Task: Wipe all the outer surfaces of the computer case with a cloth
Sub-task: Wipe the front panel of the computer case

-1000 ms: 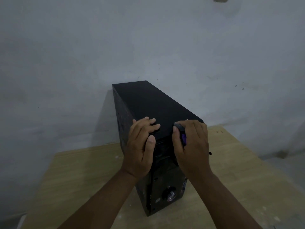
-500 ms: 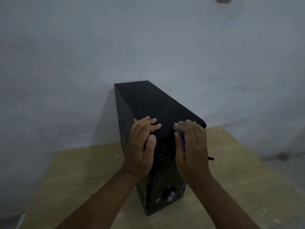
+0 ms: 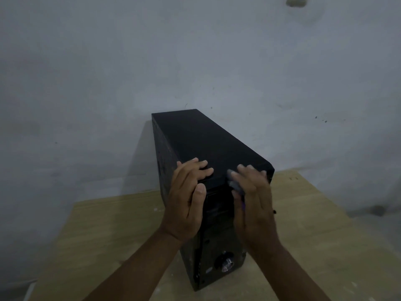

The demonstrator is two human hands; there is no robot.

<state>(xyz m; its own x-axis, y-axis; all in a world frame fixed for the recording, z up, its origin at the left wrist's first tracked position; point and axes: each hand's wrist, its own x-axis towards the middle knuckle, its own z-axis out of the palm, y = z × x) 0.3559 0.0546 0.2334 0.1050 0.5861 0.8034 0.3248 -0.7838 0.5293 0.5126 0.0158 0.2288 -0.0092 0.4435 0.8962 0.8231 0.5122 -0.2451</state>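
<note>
A black computer case (image 3: 208,140) stands upright on a wooden table (image 3: 108,235), its front panel with a round silver button facing me. My left hand (image 3: 186,198) rests on the top front left corner, fingers flat on the top and thumb on the front face. My right hand (image 3: 252,200) presses a small grey and purple cloth (image 3: 236,187) against the top front edge of the case. Most of the cloth is hidden under that hand.
A bare grey wall (image 3: 195,61) rises close behind the case. The table's bare wood spreads left and right of the case, with its right edge (image 3: 338,205) near a dark floor strip.
My right hand has slid slightly right and down along the case's top front edge with the cloth. My left hand stays on the corner.
</note>
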